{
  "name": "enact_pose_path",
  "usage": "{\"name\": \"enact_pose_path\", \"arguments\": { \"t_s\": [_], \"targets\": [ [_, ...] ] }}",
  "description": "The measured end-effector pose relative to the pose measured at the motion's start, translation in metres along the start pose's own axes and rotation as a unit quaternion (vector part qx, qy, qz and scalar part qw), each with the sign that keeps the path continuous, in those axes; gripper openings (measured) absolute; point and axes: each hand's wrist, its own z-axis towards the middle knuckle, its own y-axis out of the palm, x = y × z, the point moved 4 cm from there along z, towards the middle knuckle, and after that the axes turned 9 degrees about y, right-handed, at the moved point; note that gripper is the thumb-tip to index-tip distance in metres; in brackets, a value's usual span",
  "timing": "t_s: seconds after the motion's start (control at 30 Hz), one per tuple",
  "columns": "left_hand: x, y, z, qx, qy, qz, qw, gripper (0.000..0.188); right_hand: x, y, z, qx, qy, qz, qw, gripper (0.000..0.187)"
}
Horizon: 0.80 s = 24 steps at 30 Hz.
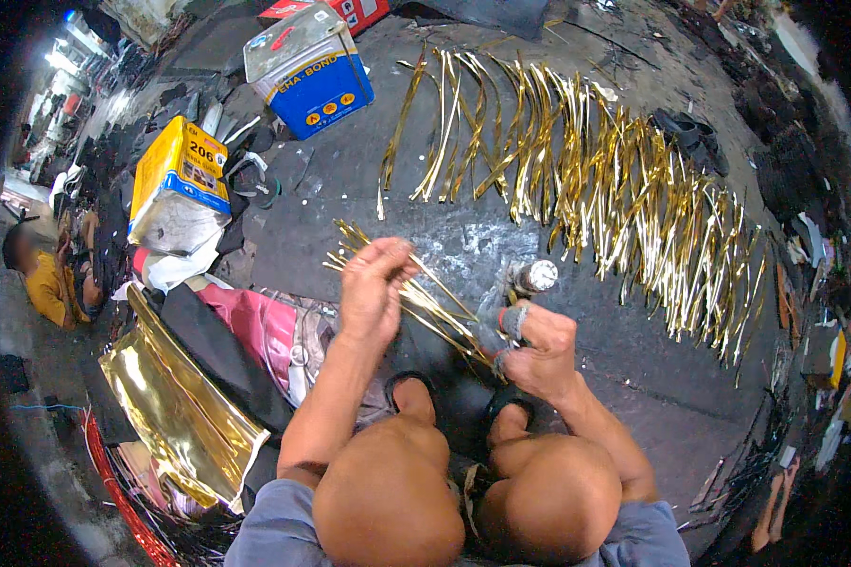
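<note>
My left hand (376, 288) is closed, its thumb and fingers pinching a narrow gold strip (444, 286) that slants down toward my right hand. My right hand (539, 352) is curled shut near the strip's lower end, with grey wrapping on its fingers. What it grips is blurred and partly hidden. Just beyond its knuckles is a short grey cylinder (539, 275) with a worn whitish end; whether the hand touches it I cannot tell. A loose bundle of gold strips (425, 312) lies beneath my left hand, running toward my feet.
Many gold strips (624, 189) fan across the dark mat ahead and right. A blue-and-white tin (317, 80) and a yellow-and-blue tin (184, 180) stand at left. Shiny gold sheet (175, 397) and pink material (255, 326) lie beside my left arm. Another person (52, 283) sits far left.
</note>
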Motion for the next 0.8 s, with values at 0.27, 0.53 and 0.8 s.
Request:
{"name": "enact_pose_path", "arguments": {
  "t_s": [0.27,0.53,0.8],
  "targets": [
    [-0.010,-0.127,0.101,0.116,-0.004,0.060,0.991,0.011,0.037,-0.016,-0.074,-0.102,0.094,-0.034,0.990,0.028],
    [-0.044,-0.197,0.145,0.293,-0.023,0.105,0.950,0.010,0.070,-0.041,-0.139,-0.138,0.209,0.030,0.968,0.022],
    [-0.046,-0.182,0.159,0.245,0.212,0.601,0.730,0.012,0.105,-0.024,-0.169,-0.176,0.253,-0.034,0.951,0.021]
  ]
}}
